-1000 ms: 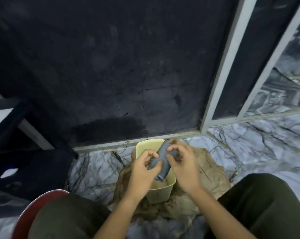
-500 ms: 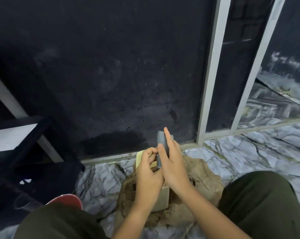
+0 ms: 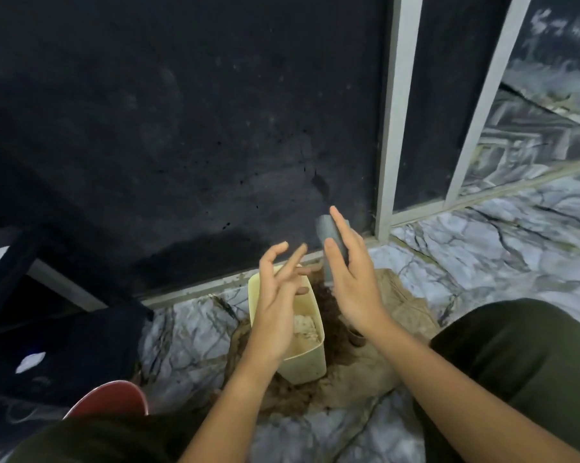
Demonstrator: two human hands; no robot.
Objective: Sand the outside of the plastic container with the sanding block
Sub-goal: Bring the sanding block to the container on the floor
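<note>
Left hand (image 3: 275,309) now off the grey rectangular sanding block (image 3: 330,248), fingers spread, holding nothing; right hand (image 3: 355,279) alone grips it above pale yellow plastic container (image 3: 307,362) on floor. Sanding not yet begun.

No readable text in view.
Checked plastic container (image 3: 307,364), sanding block (image 3: 331,248), dark wall panel (image 3: 181,128) and marbled floor (image 3: 515,255): no letters, numbers, labels or brand marks legible on any. White patch on the dark object (image 3: 31,361) by the floor's left edge is too blurred to read.
</note>
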